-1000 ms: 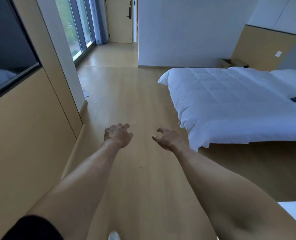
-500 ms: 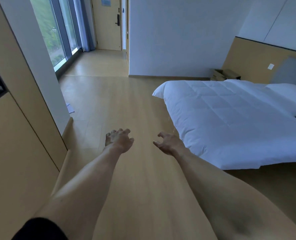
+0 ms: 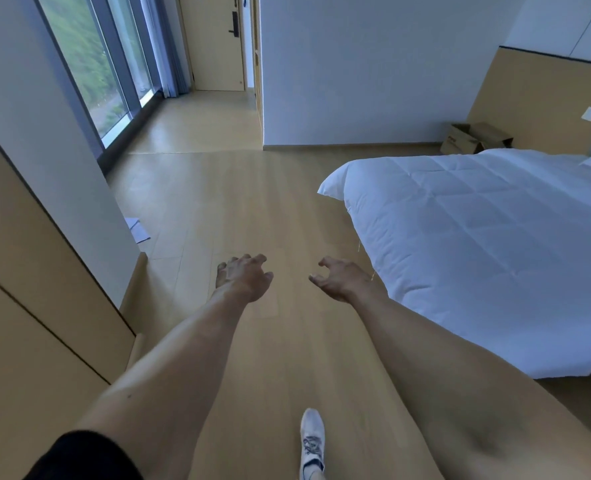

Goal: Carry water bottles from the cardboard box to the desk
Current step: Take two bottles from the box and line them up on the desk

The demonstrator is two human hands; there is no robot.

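Observation:
An open cardboard box (image 3: 474,138) stands on the floor at the far right, against the wall beyond the bed's far corner. Its contents are hidden and no water bottle or desk shows. My left hand (image 3: 244,277) and my right hand (image 3: 341,278) are stretched out in front of me over the wooden floor. Both have loosely curled fingers and hold nothing. The box is far ahead of both hands, to the right.
A bed with a white duvet (image 3: 477,244) fills the right side. A wooden cabinet wall (image 3: 45,306) and white pillar (image 3: 45,133) line the left. A grey paper (image 3: 138,230) lies by the pillar. Windows (image 3: 93,64) and a door (image 3: 214,43) are at the back. My white shoe (image 3: 311,441) is below.
The view has moved forward and turned right; the bed and box are nearer and the box shows more fully. Both hands stay empty in front. A shoe has stepped into view.

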